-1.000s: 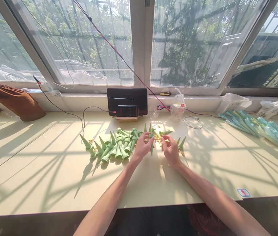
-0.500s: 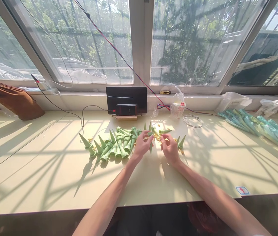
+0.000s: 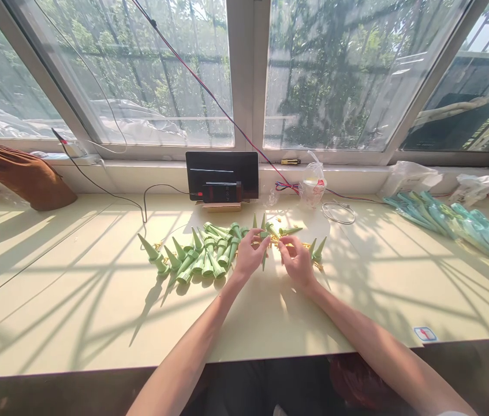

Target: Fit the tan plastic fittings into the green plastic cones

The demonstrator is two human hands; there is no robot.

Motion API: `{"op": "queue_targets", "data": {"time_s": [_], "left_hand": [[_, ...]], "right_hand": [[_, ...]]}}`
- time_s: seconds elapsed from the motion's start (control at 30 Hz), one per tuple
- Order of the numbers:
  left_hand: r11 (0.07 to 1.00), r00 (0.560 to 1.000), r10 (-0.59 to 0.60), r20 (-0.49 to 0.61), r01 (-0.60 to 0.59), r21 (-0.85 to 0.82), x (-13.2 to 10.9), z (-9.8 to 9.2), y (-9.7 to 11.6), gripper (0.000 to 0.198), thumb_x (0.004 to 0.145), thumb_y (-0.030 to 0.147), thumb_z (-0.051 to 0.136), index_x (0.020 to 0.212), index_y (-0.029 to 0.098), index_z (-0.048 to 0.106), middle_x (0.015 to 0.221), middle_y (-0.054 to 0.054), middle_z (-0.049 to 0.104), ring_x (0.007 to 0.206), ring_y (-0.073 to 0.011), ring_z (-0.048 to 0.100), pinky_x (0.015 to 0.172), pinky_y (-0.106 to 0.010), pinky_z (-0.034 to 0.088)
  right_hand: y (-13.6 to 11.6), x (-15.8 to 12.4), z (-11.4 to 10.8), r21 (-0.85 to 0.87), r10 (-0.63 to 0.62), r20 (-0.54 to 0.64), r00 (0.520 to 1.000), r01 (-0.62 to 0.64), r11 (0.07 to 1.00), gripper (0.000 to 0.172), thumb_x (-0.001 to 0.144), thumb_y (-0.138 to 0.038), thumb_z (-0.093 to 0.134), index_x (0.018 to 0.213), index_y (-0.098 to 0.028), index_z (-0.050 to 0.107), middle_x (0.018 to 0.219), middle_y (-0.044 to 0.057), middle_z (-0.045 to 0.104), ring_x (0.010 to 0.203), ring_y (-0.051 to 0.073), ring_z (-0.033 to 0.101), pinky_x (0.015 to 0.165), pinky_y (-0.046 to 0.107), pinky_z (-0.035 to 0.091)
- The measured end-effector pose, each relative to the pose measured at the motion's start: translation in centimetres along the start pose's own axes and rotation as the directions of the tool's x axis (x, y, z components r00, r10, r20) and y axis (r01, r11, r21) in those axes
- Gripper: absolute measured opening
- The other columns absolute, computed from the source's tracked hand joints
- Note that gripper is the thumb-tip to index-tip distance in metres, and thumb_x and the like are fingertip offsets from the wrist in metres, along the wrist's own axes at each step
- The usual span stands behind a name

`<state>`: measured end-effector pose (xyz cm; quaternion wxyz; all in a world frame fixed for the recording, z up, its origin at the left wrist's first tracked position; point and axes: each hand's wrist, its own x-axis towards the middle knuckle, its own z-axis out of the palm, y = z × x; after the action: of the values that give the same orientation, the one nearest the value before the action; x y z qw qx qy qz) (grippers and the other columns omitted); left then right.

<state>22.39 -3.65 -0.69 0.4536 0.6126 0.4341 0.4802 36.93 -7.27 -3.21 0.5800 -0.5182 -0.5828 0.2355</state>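
My left hand (image 3: 249,253) is closed on a green plastic cone spike (image 3: 264,264), its tip pointing down below the fingers and its wider collar at the fingertips. Just to the right, my right hand (image 3: 297,260) is pinched around a small yellow plastic piece (image 3: 277,242) close to the spike's collar. Left of my hands lies a heap of green cone spikes (image 3: 207,251), some standing tip up and others on their sides. More yellow pieces (image 3: 272,230) are scattered behind my fingers. Two green cones (image 3: 319,249) stand beside my right hand, partly hidden by it.
A tablet (image 3: 222,167) with a phone (image 3: 222,192) before it leans by the window sill. Behind to the right are a bagged cup (image 3: 313,188) and a coiled cable (image 3: 338,212). Teal plastic packages (image 3: 452,222) lie far right; a brown drawstring bag (image 3: 32,176) lies far left.
My right fingertips have moved slightly left, closer to the spike in my left hand. The left hand keeps its hold, and the heap looks the same.
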Motion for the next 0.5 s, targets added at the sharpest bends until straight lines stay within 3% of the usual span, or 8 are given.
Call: {"op": "queue_targets", "data": {"time_s": [0.17,0.5], "left_hand": [[1.000,1.000,0.023,0.008,-0.023,0.019,-0.04,-0.05,-0.02,0.037,0.084,0.047,0.064,0.107,0.018,0.060,0.074,-0.001,0.066,0.048,-0.0114,0.060,0.047,-0.022,0.046],[0.998,0.998,0.059,0.028,-0.060,0.036,-0.17,-0.04,0.18,0.036,0.086,0.042,0.061,0.114,0.020,0.062,0.080,-0.002,0.064,0.053,-0.0111,0.060,0.049,-0.022,0.047]], "right_hand": [[-0.03,-0.01,-0.03,0.003,0.001,0.013,1.000,-0.001,1.000,0.026,0.092,-0.044,0.057,0.095,-0.019,0.059,0.088,0.006,0.068,0.055,0.014,0.061,0.049,0.027,0.047],[-0.08,-0.01,-0.08,0.024,0.006,0.031,0.999,-0.007,1.000,0.025,0.091,-0.043,0.059,0.098,-0.019,0.061,0.083,0.005,0.069,0.054,0.015,0.063,0.051,0.029,0.050]]}}
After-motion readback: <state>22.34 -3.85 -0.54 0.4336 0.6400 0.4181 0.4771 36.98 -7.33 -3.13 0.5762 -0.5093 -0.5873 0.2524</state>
